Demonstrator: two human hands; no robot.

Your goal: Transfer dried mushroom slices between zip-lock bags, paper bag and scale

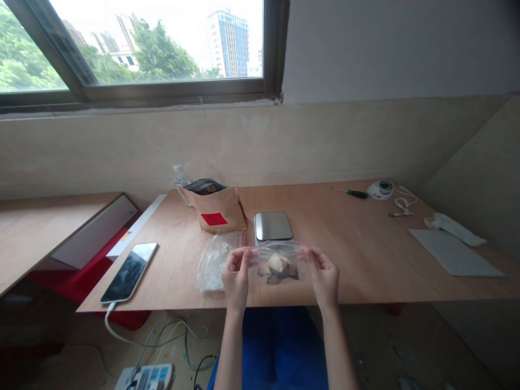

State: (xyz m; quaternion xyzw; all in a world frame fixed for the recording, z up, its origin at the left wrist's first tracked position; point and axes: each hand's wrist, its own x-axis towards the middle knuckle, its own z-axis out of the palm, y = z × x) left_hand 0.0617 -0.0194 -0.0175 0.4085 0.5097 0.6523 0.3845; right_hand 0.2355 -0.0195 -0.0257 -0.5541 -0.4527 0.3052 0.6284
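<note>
Between my two hands hangs a clear zip bag (306,273) with a red line along its top. Several pale and dark dried slices (278,265) lie inside it. My left hand (236,276) pinches the bag's upper left corner, and my right hand (324,273) pinches the upper right corner. Just behind the bag sits a small scale with a metal plate (273,225). To the left, a stack of clear plastic bags (212,265) lies partly behind my left hand. A brown paper pouch (221,208) with a red label stands open behind that stack.
A phone (130,272) on a white cable lies at the table's left. Behind the pouch stands a clear bottle (181,181). A screwdriver (357,194), a white dome camera (381,189) and a white board (454,253) are on the right. Below is a power strip (152,376).
</note>
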